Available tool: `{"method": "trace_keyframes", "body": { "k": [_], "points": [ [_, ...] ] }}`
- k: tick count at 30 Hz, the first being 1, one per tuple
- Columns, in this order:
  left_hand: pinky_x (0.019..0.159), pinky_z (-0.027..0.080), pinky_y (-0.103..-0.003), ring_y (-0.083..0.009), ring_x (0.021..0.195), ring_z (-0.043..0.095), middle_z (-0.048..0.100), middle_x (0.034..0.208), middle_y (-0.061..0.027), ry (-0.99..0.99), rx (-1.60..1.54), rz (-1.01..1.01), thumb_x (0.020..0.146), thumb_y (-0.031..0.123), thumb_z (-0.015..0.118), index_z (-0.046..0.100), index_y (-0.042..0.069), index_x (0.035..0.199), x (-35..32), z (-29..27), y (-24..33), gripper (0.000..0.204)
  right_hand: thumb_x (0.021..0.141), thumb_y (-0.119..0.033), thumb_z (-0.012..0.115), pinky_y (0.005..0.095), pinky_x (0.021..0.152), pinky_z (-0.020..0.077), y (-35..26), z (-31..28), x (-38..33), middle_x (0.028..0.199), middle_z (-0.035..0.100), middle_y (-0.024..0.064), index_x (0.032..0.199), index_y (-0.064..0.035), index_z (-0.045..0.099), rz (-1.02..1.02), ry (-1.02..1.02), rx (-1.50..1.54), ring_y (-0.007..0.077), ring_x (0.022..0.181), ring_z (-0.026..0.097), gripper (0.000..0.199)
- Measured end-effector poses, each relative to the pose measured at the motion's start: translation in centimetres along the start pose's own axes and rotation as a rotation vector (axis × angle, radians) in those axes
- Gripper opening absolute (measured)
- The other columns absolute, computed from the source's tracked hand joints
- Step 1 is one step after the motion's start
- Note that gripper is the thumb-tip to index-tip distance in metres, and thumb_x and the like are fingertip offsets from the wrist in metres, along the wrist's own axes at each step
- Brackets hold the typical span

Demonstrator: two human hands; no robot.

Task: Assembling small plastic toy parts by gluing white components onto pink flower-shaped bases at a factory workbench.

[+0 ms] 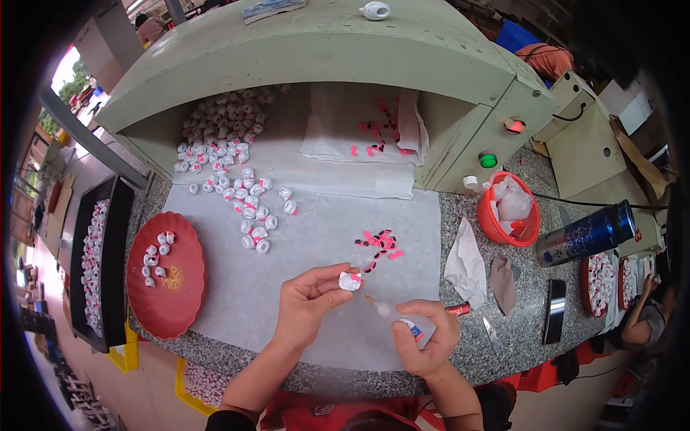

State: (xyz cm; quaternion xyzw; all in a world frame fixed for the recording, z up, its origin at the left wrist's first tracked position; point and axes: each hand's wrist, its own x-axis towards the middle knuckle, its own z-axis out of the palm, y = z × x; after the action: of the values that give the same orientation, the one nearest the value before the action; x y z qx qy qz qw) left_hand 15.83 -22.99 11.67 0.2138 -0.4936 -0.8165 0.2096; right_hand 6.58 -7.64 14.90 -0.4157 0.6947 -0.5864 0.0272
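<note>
Between the thumb and fingers of my left hand (pixel 310 296) is a small white cat-head figure (pixel 350 281) with a pink bow on one side. My right hand (pixel 430 336) grips a white glue bottle (pixel 411 322), and its thin nozzle tip points up at the figure's lower edge. Whether the tip touches the figure I cannot tell. Just beyond my hands, a small heap of pink and black bow-shaped pieces (pixel 379 241) lies on the white sheet (pixel 316 237). Several more white heads (pixel 251 208) are spread to the left, up into the machine's opening.
A pale green tunnel machine (pixel 316 57) arches over the back. At left stand a red scalloped plate (pixel 198 287) and a black tray (pixel 118 266) of heads. On the right are a red basket (pixel 533 233), a blue bottle (pixel 586 233), a phone (pixel 554 312), a blade (pixel 491 335) and cloths (pixel 467 266).
</note>
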Motion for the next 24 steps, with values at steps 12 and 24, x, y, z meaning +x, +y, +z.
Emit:
{"method": "trace_keyframes", "body": {
  "k": [12,24],
  "points": [
    [0.082,0.048,-0.033,-0.0238,0.087,0.061,0.061,0.096,-0.0142,0.187,0.003,0.115,0.074,-0.009,0.056,0.052,-0.006,0.108,0.9,-0.8,0.2,0.035,0.072,-0.004,0.059,0.0261,0.055,0.0462,5.5,1.6,2.5,0.075,0.061,0.0083,0.089,0.0000,0.055,0.752,0.043,0.491,0.0133,0.067,0.059,0.018],
    [0.082,0.048,-0.030,-0.0220,0.090,0.060,0.059,0.099,-0.0131,0.201,0.002,0.114,0.075,-0.010,0.055,0.052,-0.006,0.109,0.7,-0.9,0.1,0.034,0.070,-0.003,0.065,0.0249,0.064,0.0462,5.8,2.5,2.5,0.080,0.063,0.0063,0.075,-0.0011,0.060,0.338,-0.235,-0.212,0.0099,0.072,0.059,0.007]
  ]
}}
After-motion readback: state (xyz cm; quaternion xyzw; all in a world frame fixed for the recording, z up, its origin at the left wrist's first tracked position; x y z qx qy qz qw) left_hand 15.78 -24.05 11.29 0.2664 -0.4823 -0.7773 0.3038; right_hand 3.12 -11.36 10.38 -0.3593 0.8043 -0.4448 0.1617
